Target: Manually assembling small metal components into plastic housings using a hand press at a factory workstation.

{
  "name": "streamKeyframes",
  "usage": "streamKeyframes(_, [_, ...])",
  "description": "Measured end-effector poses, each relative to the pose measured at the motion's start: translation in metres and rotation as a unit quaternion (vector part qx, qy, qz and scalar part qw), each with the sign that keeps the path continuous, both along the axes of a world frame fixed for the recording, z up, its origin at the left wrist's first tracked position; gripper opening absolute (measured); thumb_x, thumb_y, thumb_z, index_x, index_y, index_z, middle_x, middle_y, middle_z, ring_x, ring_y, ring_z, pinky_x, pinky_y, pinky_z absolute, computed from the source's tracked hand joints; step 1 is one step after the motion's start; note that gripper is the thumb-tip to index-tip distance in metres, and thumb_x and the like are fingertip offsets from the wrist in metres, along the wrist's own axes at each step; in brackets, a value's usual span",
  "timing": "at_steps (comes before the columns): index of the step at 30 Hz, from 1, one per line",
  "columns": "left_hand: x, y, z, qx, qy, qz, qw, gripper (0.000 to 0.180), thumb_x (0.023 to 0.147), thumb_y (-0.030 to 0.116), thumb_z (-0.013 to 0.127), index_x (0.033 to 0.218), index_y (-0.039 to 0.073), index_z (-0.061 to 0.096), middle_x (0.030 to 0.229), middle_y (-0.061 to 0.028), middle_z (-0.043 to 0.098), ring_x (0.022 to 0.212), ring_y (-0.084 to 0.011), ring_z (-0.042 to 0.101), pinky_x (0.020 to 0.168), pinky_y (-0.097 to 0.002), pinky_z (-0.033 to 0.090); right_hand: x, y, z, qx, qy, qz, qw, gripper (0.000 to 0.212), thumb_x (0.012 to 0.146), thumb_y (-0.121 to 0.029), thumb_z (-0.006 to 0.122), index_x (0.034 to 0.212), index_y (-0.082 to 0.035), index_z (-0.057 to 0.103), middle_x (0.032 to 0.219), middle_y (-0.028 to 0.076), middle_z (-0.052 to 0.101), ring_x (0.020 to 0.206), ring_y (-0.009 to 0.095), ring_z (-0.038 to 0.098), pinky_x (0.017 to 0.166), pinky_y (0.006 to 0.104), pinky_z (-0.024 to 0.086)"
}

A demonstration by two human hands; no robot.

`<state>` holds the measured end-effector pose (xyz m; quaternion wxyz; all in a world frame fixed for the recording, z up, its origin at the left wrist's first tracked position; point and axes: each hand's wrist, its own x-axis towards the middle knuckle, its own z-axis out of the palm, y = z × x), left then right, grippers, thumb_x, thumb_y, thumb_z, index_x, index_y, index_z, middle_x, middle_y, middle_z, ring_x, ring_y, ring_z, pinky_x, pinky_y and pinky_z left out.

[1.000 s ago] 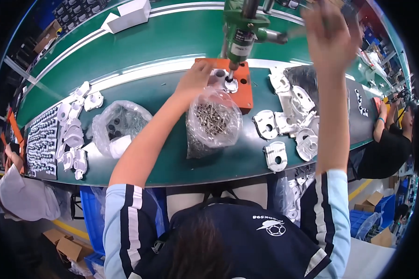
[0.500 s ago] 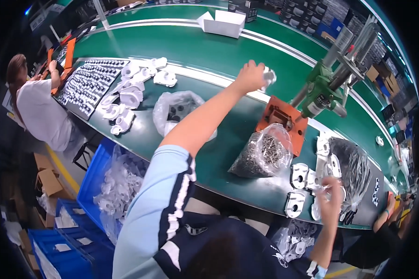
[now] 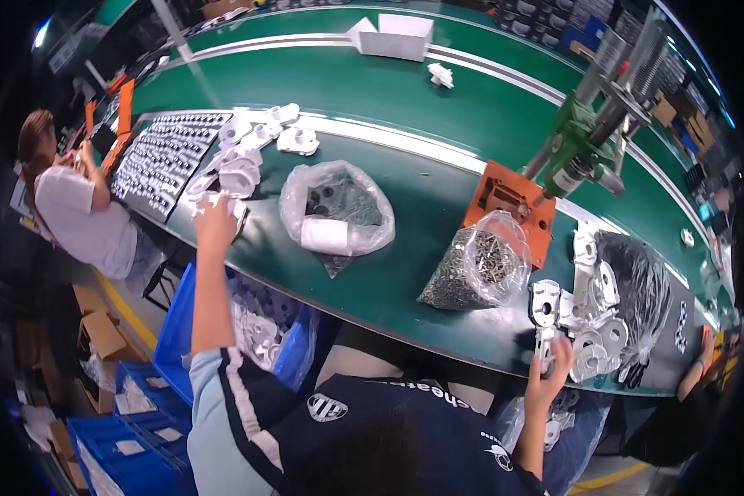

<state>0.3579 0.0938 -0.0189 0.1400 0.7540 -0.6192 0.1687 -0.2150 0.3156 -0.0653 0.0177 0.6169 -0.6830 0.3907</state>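
Note:
My left hand (image 3: 215, 225) is at the near end of a pile of white plastic housings (image 3: 240, 176) on the left, its fingers closed over one of them. Lower right, my right hand (image 3: 551, 369) pinches a small white plastic housing (image 3: 546, 341) between thumb and fingers at the table edge. Beside it lies a group of similar white housings (image 3: 593, 310), some overlapping. Between my hands stand an open clear bag of dark round parts (image 3: 339, 202), with a white roll-shaped piece (image 3: 325, 236) in its mouth, and a clear bag of metal screws (image 3: 471, 269).
A green press (image 3: 583, 145) with an orange base (image 3: 508, 207) rises behind the screws. On the green conveyor (image 3: 306, 74) sit a white housing (image 3: 441, 76) and an open white box (image 3: 395, 38). A co-worker (image 3: 83, 198) sits left, near a tray of dark parts (image 3: 169, 153). Blue bins (image 3: 174, 331) stand below.
My left hand has swung from the conveyor side back to the left pile; a white housing now rests on the conveyor. My right hand has moved nearer and left, onto a housing.

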Motion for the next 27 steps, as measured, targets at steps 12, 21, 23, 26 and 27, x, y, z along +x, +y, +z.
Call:
streamKeyframes(12, [-0.077,0.023,0.051,0.0,0.495,-0.196,0.847,0.016,0.088,0.012,0.054,0.101,0.003,0.058,0.08,-0.0029,0.056,0.065,-0.0072,0.05,0.057,-0.0228,0.041,0.055,-0.08,0.073,0.005,-0.774,0.232,0.589,0.057,0.081,-0.02,0.055,0.131,-0.004,0.035,0.119,0.014,0.05,0.108,0.025,0.052,0.094,0.037,0.041])
streamKeyframes(21, [-0.294,0.091,0.07,-0.121,0.475,-0.555,0.673,0.017,0.08,0.006,0.065,0.096,0.002,0.061,0.094,-0.0122,0.057,0.079,-0.0206,0.056,0.068,-0.0269,0.047,0.136,-0.083,0.12,0.038,-0.642,0.335,0.689,0.05,0.089,-0.011,0.053,0.134,0.001,0.033,0.123,0.013,0.049,0.109,0.018,0.051,0.086,0.0297,0.045])
streamKeyframes(23, [-0.299,0.096,0.068,-0.112,0.482,-0.552,0.671,0.016,0.079,0.005,0.064,0.095,0.002,0.061,0.094,-0.0129,0.057,0.078,-0.021,0.057,0.066,-0.0268,0.048,0.13,-0.079,0.119,0.039,-0.64,0.316,0.7,0.049,0.089,-0.011,0.054,0.132,0.001,0.036,0.116,0.011,0.052,0.094,0.013,0.056,0.073,0.0252,0.048])
streamKeyframes(26, [-0.299,0.098,0.062,-0.149,0.44,-0.569,0.678,0.017,0.079,0.004,0.064,0.096,0.001,0.061,0.094,-0.0131,0.057,0.078,-0.021,0.057,0.065,-0.0268,0.048,0.128,-0.073,0.126,0.095,-0.718,0.276,0.632,0.044,0.089,-0.012,0.055,0.129,0.0,0.041,0.102,0.006,0.057,0.075,0.008,0.055,0.061,0.0212,0.046])
streamKeyframes(27, [-0.299,0.098,0.061,-0.148,0.439,-0.568,0.68,0.017,0.079,0.004,0.064,0.096,0.001,0.061,0.094,-0.0131,0.057,0.078,-0.021,0.057,0.065,-0.0268,0.048,0.128,-0.073,0.13,0.097,-0.719,0.276,0.63,0.044,0.089,-0.012,0.055,0.129,0.0,0.041,0.102,0.006,0.057,0.075,0.008,0.055,0.061,0.0212,0.046])
